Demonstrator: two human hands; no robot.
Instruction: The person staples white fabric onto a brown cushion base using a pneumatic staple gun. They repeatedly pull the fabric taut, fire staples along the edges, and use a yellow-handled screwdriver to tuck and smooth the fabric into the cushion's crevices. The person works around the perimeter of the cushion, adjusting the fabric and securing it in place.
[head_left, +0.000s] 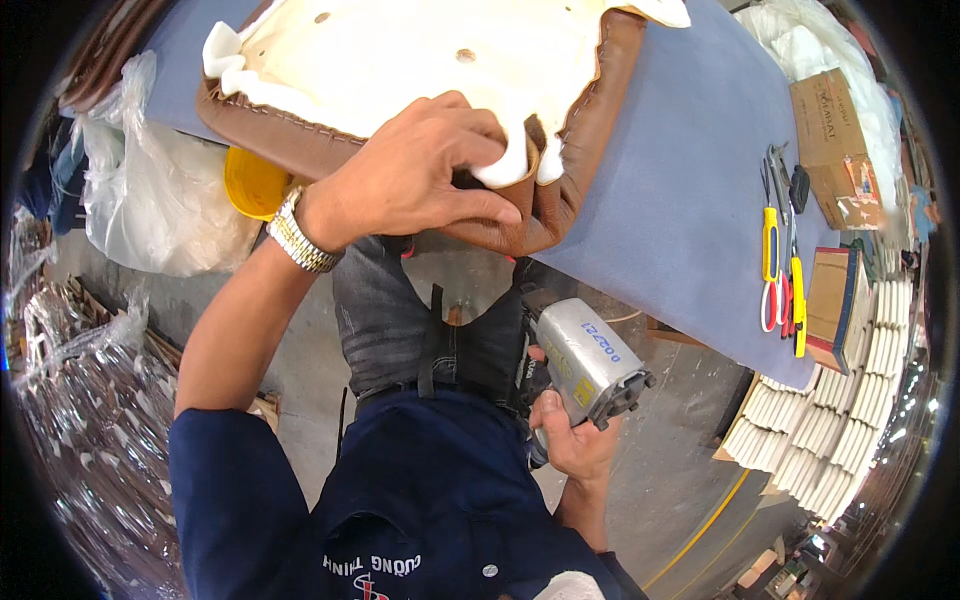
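A brown leather seat cushion [600, 95] lies upside down on the table, its off-white underside [400, 70] facing up. A row of staples runs along its edge. At the near right corner, the leather and white padding [515, 155] are bunched into folds. My left hand [425, 165], with a metal watch at the wrist, is closed with thumb and fingers on the leather at that corner. Below the table edge, my right hand [575, 440] grips a silver staple gun [590, 360] by its handle, apart from the cushion. Part of that grip is hidden behind the tool.
The blue-grey table [680, 200] carries yellow-handled screwdrivers [770, 245] and red-handled scissors [768, 305] on its right. Beside them stand a cardboard box [835, 130] and stacked white staple strips [800, 430]. A yellow container [255, 183] and plastic bag [160, 190] are at the left.
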